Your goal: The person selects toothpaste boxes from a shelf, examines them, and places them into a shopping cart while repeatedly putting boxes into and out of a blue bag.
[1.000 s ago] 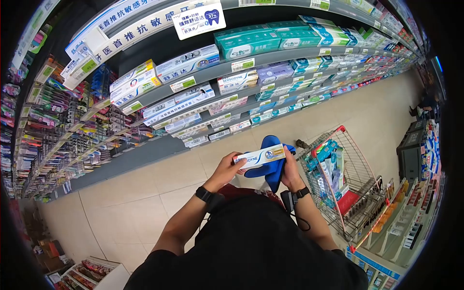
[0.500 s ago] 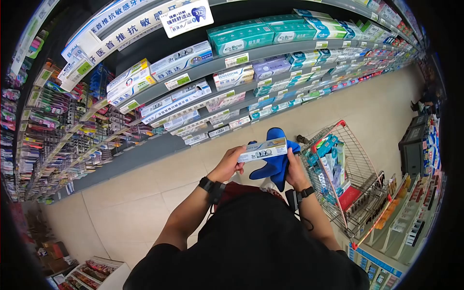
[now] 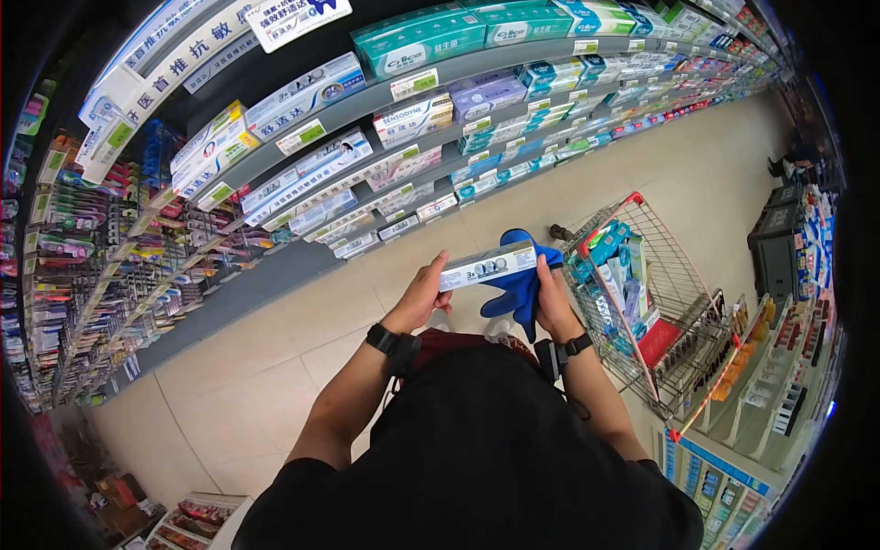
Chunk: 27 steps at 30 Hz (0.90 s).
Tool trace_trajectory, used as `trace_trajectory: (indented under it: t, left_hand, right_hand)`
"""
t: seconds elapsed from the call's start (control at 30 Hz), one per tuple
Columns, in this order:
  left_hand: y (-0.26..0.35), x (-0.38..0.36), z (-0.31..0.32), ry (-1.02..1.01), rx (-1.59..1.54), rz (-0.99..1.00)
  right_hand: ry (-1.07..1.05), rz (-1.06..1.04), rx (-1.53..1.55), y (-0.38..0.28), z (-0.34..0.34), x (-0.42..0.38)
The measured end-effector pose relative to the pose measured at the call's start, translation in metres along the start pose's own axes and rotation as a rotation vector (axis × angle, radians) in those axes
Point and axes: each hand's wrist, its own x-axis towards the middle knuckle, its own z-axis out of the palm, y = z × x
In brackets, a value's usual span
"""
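Note:
A white and silver toothpaste box (image 3: 486, 267) is held level between my two hands over the floor. My left hand (image 3: 422, 295) grips its left end, with the thumb up along the edge. At the other end, the fingers of my right hand (image 3: 555, 298) are closed on the box and on a blue glove (image 3: 521, 298). The glove hangs loose below and behind the box, its fingers pointing several ways. Part of the glove is hidden by the box and my right hand.
Ahead, shelves hold Sensodyne boxes (image 3: 413, 119) and green toothpaste boxes (image 3: 420, 48). Toothbrush packs (image 3: 92, 266) hang at left. On the right stands a shopping cart (image 3: 674, 275) with several packages inside. Beyond it is a lower shelf unit (image 3: 779, 367).
The shelves and cart have shifted left in view. The box has moved slightly left and tipped, so less of its lettered top shows. Both hands keep their hold.

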Motion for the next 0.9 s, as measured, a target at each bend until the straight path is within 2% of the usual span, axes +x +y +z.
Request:
trace_trajectory:
  t: [0.17, 0.27, 0.37, 0.5, 0.6, 0.67, 0.9]
  left_hand:
    - [-0.009, 0.001, -0.011, -0.058, -0.050, -0.027]
    - [-0.007, -0.005, -0.002, 0.029, 0.046, 0.206]
    - [-0.004, -0.008, 0.000, 0.065, 0.061, 0.331]
    - [0.002, -0.008, -0.008, -0.008, 0.001, 0.215]
    - [0.002, -0.008, -0.015, -0.047, -0.088, 0.124]
    - [0.002, -0.009, -0.015, -0.063, -0.092, 0.092]
    - [-0.003, -0.002, -0.015, -0.073, -0.096, 0.109]
  right_hand:
    - [-0.026, 0.041, -0.027, 0.005, -0.004, 0.006]
    - [-0.066, 0.062, -0.055, 0.007, -0.004, 0.008]
    - [-0.102, 0.074, -0.044, 0.006, 0.004, 0.008]
    - [-0.106, 0.028, -0.210, 0.008, 0.001, 0.016]
    - [-0.039, -0.083, -0.301, 0.006, 0.006, 0.017]
    - [-0.075, -0.064, -0.314, -0.005, 0.011, 0.012]
    - [-0.053, -0.054, -0.299, -0.015, 0.016, 0.008]
